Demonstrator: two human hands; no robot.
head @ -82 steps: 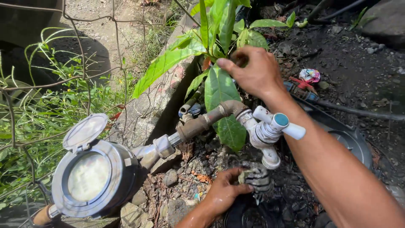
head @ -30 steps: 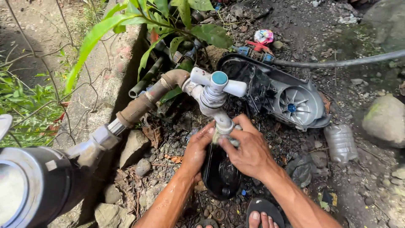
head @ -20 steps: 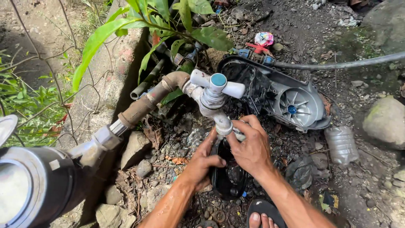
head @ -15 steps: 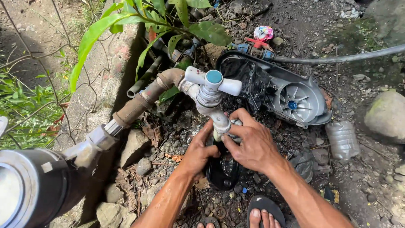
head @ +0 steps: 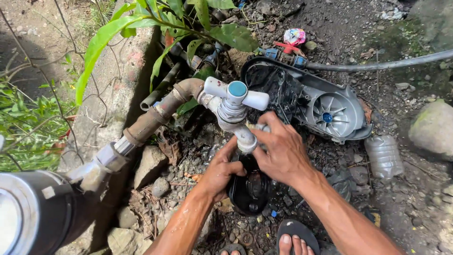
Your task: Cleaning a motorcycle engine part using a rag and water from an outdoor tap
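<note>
Biggest thing in the shot is the dark round water meter [head: 33,212] bottom left, with the rusty pipe [head: 151,118] running up from it along the concrete curb [head: 113,89] to the white tap [head: 233,111] with the teal cap on its cross handle. Behind the tap sits a grey engine cover [head: 325,111] with a fan-shaped recess, a black hose [head: 377,63] running off to the right, a squashed clear plastic bottle [head: 384,153] lying near it, and a leafy plant [head: 188,23] up top.

Compared to a couple of seconds back, the right hand [head: 281,151] is no longer up in the leaves. It's come down to the tap spout and is curled there, fingers bent in close around something small and pale just beside the outlet. I honestly can't tell what that bit is, the hand covers most of it. Over the last second both hands have only shuffled slightly, so it reads as rubbing or rinsing in place under the spout.

The left hand [head: 222,170] sits right under the spout too, fingers half curled and touching the rim of the black container [head: 247,189], which lies on the gravel directly below the tap, between the two wrists. The left forearm looks wet. A black sandal [head: 295,238] with toes shows at the bottom edge.
</note>
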